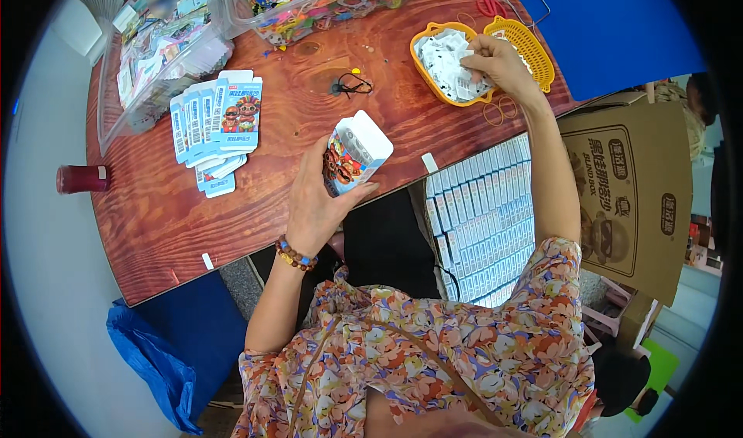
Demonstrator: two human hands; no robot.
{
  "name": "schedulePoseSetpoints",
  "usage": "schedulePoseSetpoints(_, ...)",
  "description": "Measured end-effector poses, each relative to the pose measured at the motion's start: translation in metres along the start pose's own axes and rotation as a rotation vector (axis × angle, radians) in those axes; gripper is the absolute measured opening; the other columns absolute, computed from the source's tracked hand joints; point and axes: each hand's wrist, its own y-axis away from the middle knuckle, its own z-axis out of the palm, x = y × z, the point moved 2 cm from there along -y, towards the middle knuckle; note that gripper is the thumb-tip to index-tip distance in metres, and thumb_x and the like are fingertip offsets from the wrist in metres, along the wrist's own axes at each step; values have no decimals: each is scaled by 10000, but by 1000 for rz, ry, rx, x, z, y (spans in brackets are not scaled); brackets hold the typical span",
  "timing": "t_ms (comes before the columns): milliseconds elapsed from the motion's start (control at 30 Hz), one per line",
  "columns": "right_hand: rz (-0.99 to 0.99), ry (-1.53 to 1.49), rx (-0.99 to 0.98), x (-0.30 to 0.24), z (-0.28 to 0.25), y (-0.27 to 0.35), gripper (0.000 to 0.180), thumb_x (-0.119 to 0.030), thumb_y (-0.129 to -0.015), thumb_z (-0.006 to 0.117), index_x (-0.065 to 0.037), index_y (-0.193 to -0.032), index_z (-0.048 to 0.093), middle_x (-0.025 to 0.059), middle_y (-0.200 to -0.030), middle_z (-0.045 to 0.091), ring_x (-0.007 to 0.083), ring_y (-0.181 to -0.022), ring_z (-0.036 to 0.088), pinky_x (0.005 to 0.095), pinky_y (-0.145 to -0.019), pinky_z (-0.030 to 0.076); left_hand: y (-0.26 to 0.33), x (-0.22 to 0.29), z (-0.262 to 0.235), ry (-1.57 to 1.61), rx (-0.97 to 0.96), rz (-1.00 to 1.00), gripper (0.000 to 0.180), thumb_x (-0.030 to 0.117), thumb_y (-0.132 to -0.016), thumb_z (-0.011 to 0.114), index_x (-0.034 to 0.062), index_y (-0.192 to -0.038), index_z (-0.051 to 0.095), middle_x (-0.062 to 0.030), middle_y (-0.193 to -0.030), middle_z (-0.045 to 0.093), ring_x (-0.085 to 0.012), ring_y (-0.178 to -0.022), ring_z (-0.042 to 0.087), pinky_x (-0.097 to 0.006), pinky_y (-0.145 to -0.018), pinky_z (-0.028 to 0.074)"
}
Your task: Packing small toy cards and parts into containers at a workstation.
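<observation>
My left hand (311,206) is wrapped round a small printed carton (346,163) with cartoon figures, its white flap end tilted up; a clear or silvery wrapped item shows near the flap. Over a yellow plastic basket (422,33) full of small white sachets (445,63), my right hand (499,63) has thumb and fingers pinched together at a sachet. A fanned stack of flat light-blue cartons (207,124) lies to the left of my left hand.
A clear bin (290,24) of colourful trinkets and another of cards (128,121) stand at the back. A second yellow basket (534,51), red scissors (489,6), a dark-red cylinder (81,179) and black cord (352,84) are around. Packed cartons (484,221) fill a box beside my lap.
</observation>
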Motion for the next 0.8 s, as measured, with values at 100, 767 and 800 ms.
schedulePoseSetpoints(100, -65, 38, 16, 0, -5, 1, 116, -100, -878, 685, -17, -947, 643, -12, -676, 588, 32, -537, 503, 204, -464, 354, 0, 3, 0, -9, -19, -6, 846, 320, -674, 892, 4, -1338, 475, -176, -1221, 594, -343, -1122, 601, -426, -930, 493)
schedulePoseSetpoints(767, -119, 832, -7, -16, 3, 17, 129, -149, -785, 694, -41, -842, 652, 64, -784, 663, 190, -722, 619, 350, -653, 467, 4, 2, 3, -47, -51, 78, 836, 300, -699, 880, 0, -1358, 462, -199, -1216, 588, -363, -1122, 590, -433, -931, 494)
schedulePoseSetpoints(800, -117, 832, -8, -17, 3, 16, 129, -149, -785, 694, -41, -842, 652, 64, -784, 663, 190, -722, 619, 350, -653, 467, 4, 2, 3, -46, -55, 79, 838, 305, -698, 880, -1, -1358, 463, -200, -1211, 589, -365, -1118, 591, -434, -926, 496)
